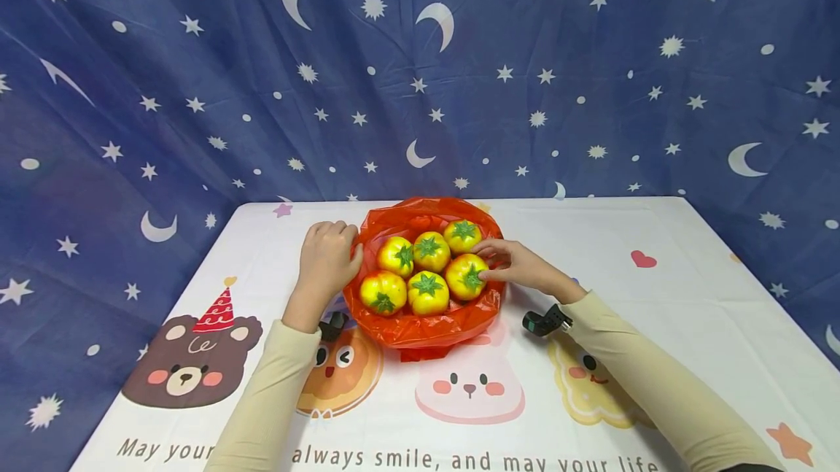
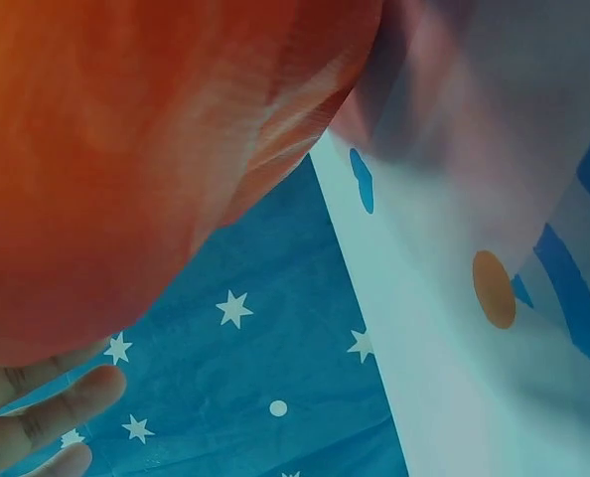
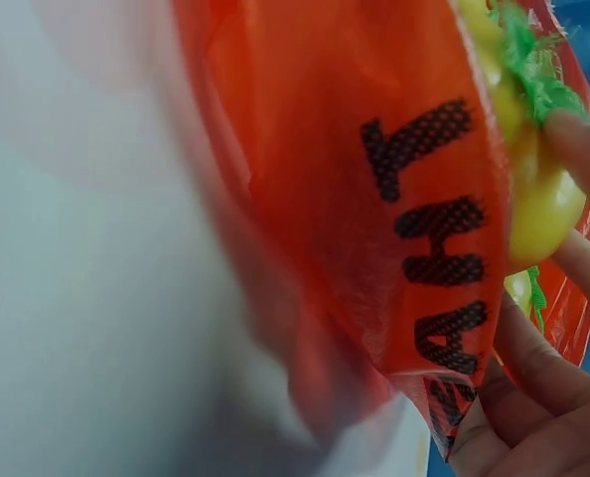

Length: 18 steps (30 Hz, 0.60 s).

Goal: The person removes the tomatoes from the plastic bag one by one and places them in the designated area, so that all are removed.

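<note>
A red plastic bag (image 1: 410, 330), its rim spread wide, holds several yellow-and-red toy tomatoes (image 1: 383, 292) with green leafy tops. My right hand (image 1: 521, 265) reaches over the bag's right rim and grips the front-right tomato (image 1: 463, 276). In the right wrist view, the thumb lies by the green top of that tomato (image 3: 538, 214), with fingers on its other side. Beside the bag's left rim is my left hand (image 1: 330, 254), its fingers loosely bent. The left wrist view shows those fingertips (image 2: 86, 393) close to the bag (image 2: 126, 149); whether they touch it I cannot tell.
A white tablecloth (image 1: 689, 355) printed with cartoon figures and lettering covers the table. Behind it hangs a dark blue curtain (image 1: 420, 122) with moons and stars. Each wrist carries a small black camera, one of them by the right sleeve (image 1: 547, 320).
</note>
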Each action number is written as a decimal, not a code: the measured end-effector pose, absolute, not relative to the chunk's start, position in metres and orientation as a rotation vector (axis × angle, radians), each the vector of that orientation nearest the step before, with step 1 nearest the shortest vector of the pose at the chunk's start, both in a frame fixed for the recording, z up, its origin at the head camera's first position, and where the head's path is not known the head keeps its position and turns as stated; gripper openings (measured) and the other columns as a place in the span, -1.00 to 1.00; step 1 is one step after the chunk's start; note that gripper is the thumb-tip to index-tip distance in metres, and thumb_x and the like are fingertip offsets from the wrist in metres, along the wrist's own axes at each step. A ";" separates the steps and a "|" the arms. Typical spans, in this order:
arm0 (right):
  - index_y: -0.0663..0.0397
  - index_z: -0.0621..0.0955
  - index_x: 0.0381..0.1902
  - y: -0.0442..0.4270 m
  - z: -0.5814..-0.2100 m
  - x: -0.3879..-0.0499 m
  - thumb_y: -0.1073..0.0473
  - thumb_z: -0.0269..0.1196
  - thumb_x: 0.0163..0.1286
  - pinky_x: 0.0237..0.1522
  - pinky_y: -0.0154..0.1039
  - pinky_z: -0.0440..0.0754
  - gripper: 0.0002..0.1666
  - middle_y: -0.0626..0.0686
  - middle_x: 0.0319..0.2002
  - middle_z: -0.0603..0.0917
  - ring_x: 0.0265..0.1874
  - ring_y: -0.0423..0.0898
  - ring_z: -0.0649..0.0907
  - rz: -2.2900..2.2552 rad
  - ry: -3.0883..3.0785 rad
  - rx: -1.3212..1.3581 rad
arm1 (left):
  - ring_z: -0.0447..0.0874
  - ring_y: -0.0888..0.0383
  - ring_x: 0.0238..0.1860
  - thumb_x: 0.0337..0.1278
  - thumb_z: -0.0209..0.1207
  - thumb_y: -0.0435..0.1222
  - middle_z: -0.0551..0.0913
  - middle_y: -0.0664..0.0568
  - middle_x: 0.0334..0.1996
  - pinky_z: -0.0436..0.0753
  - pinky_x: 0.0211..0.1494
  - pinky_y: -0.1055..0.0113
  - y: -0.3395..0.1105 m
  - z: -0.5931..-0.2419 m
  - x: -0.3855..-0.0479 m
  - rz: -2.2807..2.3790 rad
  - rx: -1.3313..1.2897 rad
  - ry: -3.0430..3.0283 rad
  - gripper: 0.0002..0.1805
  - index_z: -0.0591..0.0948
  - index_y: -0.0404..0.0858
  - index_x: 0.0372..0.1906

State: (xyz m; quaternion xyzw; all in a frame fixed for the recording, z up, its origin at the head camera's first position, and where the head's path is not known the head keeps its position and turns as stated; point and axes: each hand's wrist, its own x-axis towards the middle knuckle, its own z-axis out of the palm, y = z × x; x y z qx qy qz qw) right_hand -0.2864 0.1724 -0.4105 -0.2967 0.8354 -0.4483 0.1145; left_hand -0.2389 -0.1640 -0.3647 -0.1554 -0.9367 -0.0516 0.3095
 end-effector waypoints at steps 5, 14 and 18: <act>0.18 0.52 0.10 0.173 -0.410 -0.287 0.22 0.33 0.17 0.02 -0.03 0.57 -0.48 0.21 -0.07 0.65 -0.05 0.07 0.60 -1.253 2.484 -0.910 | 0.59 -0.12 -0.36 -0.04 0.22 -0.31 0.62 -0.15 -0.51 0.51 0.04 0.03 -0.164 -0.367 -0.240 -0.137 -0.410 -2.472 -0.86 0.60 -0.34 -0.47; 0.11 0.47 0.18 0.175 -0.407 -0.286 0.21 0.42 0.06 0.09 -0.02 0.56 -0.31 0.20 0.09 0.58 0.03 0.10 0.60 -1.176 2.463 -0.928 | 0.59 -0.12 -0.35 -0.02 0.21 -0.31 0.62 -0.14 -0.51 0.50 0.05 0.02 -0.164 -0.367 -0.240 -0.138 -0.404 -2.502 -0.86 0.61 -0.34 -0.46; 0.11 0.47 0.18 0.174 -0.408 -0.287 0.26 0.41 0.05 0.12 -0.01 0.54 -0.31 0.21 0.08 0.59 0.07 0.12 0.59 -1.175 2.464 -0.950 | 0.59 -0.12 -0.34 -0.01 0.21 -0.30 0.63 -0.15 -0.49 0.51 0.07 0.02 -0.164 -0.367 -0.240 -0.131 -0.393 -2.518 -0.85 0.62 -0.35 -0.45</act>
